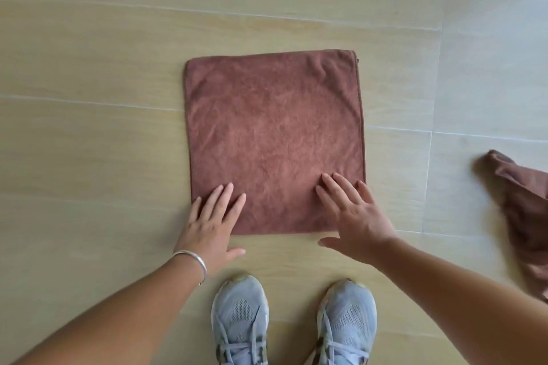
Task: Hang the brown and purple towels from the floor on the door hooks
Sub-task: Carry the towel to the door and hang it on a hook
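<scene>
Lying flat, square: brown towel (pixel 274 139) on pale wood-look floor (pixel 89 68). Second brownish cloth (pixel 525 216), crumpled, at right edge. Left hand (pixel 212 222) and right hand (pixel 353 213): fingers straight, spread over towel's near corners, holding nothing. Grey sneakers (pixel 240 320) below.

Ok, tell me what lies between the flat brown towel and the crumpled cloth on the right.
Only bare floor separates the flat brown towel from the crumpled cloth, as the head view shows.
</scene>
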Tool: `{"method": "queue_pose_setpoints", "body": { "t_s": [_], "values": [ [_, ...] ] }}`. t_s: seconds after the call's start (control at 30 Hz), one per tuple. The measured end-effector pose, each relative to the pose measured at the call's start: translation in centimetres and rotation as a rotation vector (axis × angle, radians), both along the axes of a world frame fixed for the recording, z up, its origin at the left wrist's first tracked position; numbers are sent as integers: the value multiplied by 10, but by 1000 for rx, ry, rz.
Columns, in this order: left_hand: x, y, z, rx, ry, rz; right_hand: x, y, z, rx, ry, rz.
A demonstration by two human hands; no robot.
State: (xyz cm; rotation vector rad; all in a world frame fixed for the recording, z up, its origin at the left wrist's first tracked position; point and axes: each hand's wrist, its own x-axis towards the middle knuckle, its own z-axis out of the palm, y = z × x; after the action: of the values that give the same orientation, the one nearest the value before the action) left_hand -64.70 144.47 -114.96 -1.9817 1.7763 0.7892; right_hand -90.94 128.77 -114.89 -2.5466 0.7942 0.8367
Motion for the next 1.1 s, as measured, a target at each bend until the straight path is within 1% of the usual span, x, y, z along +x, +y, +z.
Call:
{"method": "queue_pose_setpoints", "body": {
  "t_s": [0.1, 0.17, 0.23, 0.3, 0.4, 0.47, 0.57, 0.63, 0.77, 0.87, 1.0, 1.1],
  "values": [
    [4, -3, -3, -86, -7, -27, -6, -2, -2, -76, -1, 61],
    [11, -4, -5, -175, -2, -49, -8, -3, -3, -114, -64, 42],
    [19, -9, -4, -211, 17, -76, -7, -1, -4, -147, -118, 35],
    [23, -14, 3, -158, 18, -101, -4, -2, 0, -134, -111, 32],
    [31, -27, 27, 46, -18, -38, -1, -10, 19, -74, -38, -27],
    [35, -43, 52, 52, -50, -4, 1, -21, 43, -71, -38, -81],
    [43, -72, 100, 35, -64, 35, 10, -44, 91, -82, -57, -91],
    [51, -92, 133, 0, -41, 87, 19, -67, 130, -104, -43, -88],
    [69, -139, 212, -158, 23, 217, 39, -116, 219, -180, -36, -122],
    [84, -170, 276, -226, 20, 193, 51, -149, 288, -223, -61, -182],
    [105, -206, 367, -226, -46, 178, 66, -187, 385, -276, -78, -204],
    [120, -228, 443, -219, -20, 197, 75, -211, 465, -283, -98, -207]
  ]
}}
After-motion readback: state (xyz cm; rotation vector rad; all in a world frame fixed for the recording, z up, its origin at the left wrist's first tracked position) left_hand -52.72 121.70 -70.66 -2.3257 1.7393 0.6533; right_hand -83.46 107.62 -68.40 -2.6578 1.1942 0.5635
